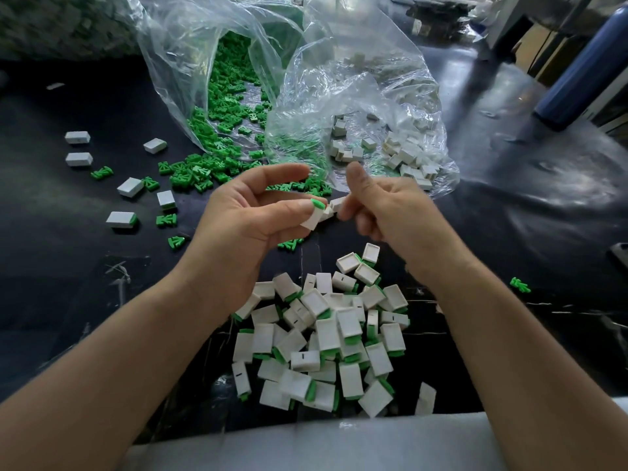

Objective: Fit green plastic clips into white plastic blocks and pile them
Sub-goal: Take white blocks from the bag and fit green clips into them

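Stray blocks lie at the left on the black table; above the table's middle, the left hand pinches a white block, long axis steeply tilted, its green clip uppermost. Just right of it, the right hand, fingers curled, grips a second white block. The pile of fitted blocks lies nearer, below both hands; the clip bag and block bag lie beyond.

Assembly workshop; bulk bags of parts on black workbench.

Bare left hand, right hand (forearms too)
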A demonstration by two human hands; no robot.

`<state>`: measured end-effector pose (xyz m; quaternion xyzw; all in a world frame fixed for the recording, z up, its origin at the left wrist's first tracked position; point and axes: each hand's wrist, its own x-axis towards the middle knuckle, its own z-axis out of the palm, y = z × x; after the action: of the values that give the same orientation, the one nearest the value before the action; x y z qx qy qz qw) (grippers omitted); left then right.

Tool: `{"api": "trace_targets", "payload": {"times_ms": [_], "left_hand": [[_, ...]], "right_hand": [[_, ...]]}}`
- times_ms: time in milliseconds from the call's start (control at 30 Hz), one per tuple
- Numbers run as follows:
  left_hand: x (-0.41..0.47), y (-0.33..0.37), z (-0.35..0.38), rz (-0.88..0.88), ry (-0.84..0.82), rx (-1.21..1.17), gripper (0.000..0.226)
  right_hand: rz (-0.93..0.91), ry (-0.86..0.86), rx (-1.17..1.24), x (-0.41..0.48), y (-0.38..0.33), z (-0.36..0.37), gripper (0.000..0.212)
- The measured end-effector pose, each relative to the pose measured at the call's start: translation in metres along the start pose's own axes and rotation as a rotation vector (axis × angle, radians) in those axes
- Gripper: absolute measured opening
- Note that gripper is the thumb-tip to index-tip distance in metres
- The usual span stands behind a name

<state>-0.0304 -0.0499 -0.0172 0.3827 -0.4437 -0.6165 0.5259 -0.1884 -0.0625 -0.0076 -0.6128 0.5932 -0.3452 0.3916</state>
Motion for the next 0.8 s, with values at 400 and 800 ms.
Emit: {"api": "trace_targets", "payload": {"times_ms": [400,800], "left_hand": [[-0.011,0.002,0.006,0.038,-0.205,0.271,0.036],[0.003,-0.003,-0.004,-0.02,0.129,0.28,0.017]], "right_hand": [[-0.039,0.17,-0.493,0.012,0.016,-0.008,0.019],[-0.169,0.117,-0.681,0.025,0.033,0.01,0.023]]}}
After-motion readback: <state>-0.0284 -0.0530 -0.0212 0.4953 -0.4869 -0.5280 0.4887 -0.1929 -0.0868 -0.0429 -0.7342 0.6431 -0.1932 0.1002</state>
